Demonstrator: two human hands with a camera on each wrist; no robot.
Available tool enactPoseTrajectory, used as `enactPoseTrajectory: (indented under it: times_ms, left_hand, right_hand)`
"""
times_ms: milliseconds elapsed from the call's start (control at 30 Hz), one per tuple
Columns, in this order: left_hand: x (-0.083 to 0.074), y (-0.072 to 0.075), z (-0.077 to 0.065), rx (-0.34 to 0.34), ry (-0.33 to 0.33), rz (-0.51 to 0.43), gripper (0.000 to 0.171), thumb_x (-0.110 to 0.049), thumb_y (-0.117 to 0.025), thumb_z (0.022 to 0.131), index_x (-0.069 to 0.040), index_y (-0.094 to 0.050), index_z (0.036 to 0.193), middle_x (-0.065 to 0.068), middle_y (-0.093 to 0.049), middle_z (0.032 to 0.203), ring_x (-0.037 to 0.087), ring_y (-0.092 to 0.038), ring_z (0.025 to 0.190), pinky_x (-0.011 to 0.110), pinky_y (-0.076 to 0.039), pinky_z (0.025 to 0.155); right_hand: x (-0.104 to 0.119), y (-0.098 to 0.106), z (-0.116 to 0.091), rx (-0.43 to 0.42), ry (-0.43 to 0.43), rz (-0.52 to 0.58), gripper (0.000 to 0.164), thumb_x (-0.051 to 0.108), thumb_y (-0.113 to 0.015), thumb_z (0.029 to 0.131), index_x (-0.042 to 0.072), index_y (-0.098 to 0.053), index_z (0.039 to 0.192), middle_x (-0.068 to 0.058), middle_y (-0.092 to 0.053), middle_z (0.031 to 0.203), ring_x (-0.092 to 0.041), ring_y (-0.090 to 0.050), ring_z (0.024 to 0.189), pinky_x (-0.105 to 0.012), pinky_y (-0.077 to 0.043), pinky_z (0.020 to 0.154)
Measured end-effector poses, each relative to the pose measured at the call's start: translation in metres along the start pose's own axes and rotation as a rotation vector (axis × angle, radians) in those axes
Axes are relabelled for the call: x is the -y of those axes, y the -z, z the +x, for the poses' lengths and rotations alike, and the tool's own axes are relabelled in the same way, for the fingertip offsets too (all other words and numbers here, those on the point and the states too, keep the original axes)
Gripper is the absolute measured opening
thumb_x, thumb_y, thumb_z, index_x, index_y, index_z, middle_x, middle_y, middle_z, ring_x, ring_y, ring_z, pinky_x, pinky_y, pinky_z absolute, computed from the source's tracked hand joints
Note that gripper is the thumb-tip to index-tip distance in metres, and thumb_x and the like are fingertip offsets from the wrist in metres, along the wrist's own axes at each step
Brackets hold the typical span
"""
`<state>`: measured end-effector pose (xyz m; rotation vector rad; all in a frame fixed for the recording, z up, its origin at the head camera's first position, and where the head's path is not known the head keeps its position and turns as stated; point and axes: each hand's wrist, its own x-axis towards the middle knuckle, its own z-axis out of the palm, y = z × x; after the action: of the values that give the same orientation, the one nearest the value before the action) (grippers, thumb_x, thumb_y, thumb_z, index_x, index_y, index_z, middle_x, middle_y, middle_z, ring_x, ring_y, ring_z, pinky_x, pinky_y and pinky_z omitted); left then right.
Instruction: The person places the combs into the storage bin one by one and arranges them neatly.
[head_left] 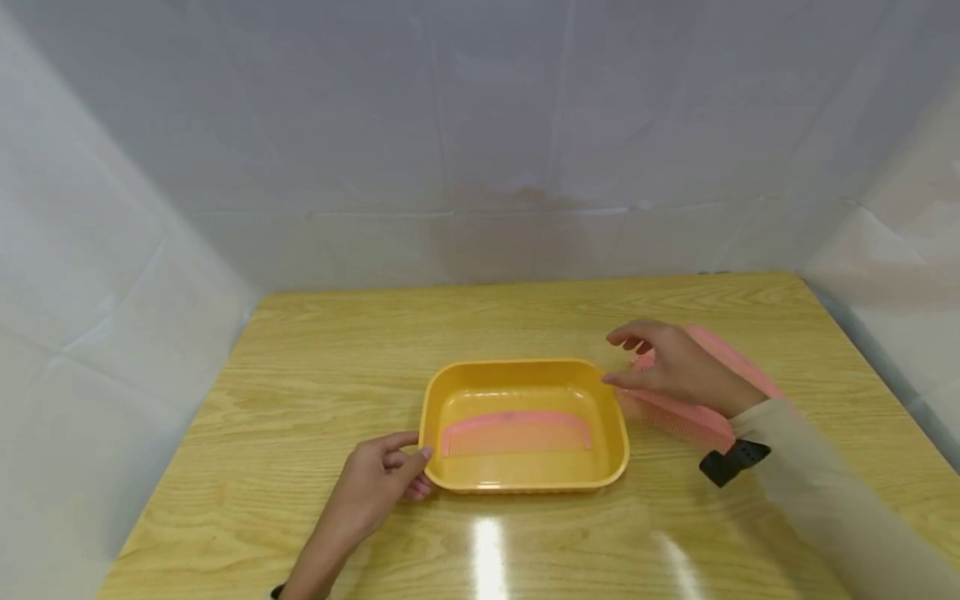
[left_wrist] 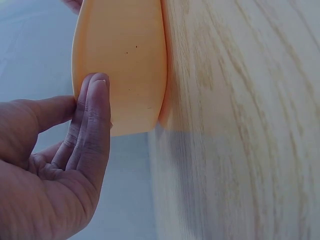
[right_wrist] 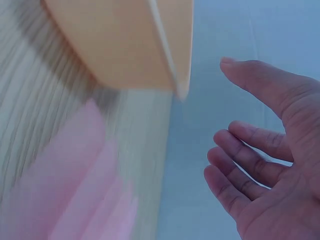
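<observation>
Loose pink combs [head_left: 678, 410] lay on the wood-grain desk [head_left: 337, 350] just right of a yellow tray [head_left: 525, 486], beneath and beside the person's right hand [head_left: 675, 367] as the head camera saw them — far nearer to it than to the left hand [head_left: 375, 483]. Their long axes slanted from far left to near right, roughly along the line of the right forearm. The right hand's grip was empty, thumb and fingertips apart near the tray's right rim. The left hand pinched the tray's left side, thumb at the rim, fingers against the outer wall. Another comb [head_left: 517, 419] lay inside the tray, its long axis running left to right, teeth toward the person. Glare streaked the desk — pale, creased sheeting [head_left: 495, 133] enclosed it behind and at both sides.
</observation>
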<state>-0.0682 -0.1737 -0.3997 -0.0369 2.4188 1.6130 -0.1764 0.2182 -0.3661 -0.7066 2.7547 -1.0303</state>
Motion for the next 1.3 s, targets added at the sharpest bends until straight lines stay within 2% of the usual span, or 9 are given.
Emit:
enactPoseTrajectory:
  times_ms: [133,300,867,1300]
  left_hand:
    - [0.0,0.0,0.0,0.003,0.0,0.001,0.043,-0.009,-0.065,0.099,0.015,-0.054,0.133,0.009,-0.072,0.076,0.028,-0.072,0.069,0.03,-0.064,0.063]
    - [0.0,0.0,0.0,0.004,0.002,-0.001,0.044,-0.009,-0.065,0.099,0.016,-0.054,0.133,0.009,-0.072,0.076,0.028,-0.072,0.069,0.03,-0.064,0.063]
    - [0.001,0.0,0.0,0.0,0.006,-0.007,0.043,-0.008,-0.065,0.099,0.015,-0.054,0.133,0.01,-0.072,0.077,0.029,-0.072,0.069,0.031,-0.064,0.063]
    - [0.002,0.0,0.0,0.004,0.004,-0.013,0.044,-0.009,-0.066,0.099,0.015,-0.054,0.134,0.01,-0.072,0.078,0.029,-0.072,0.069,0.029,-0.064,0.063]
  right_hand:
    - [-0.012,0.01,-0.007,-0.047,-0.011,-0.018,0.056,0.03,-0.081,0.089,-0.003,-0.062,0.13,-0.019,-0.064,0.124,-0.035,-0.059,0.109,-0.055,-0.055,0.091]
    - [-0.029,0.018,-0.017,-0.07,-0.067,-0.008,0.057,0.029,-0.081,0.089,-0.003,-0.061,0.132,-0.022,-0.062,0.127,-0.037,-0.059,0.109,-0.055,-0.055,0.091]
    - [-0.082,0.027,-0.042,-0.068,-0.242,-0.025,0.072,0.043,-0.074,0.094,-0.008,-0.052,0.14,-0.029,-0.055,0.135,-0.043,-0.056,0.115,-0.06,-0.054,0.093]
    - [-0.106,0.026,-0.052,-0.054,-0.281,-0.058,0.068,0.039,-0.071,0.096,-0.014,-0.053,0.134,-0.033,-0.058,0.129,-0.042,-0.059,0.109,-0.057,-0.056,0.088]
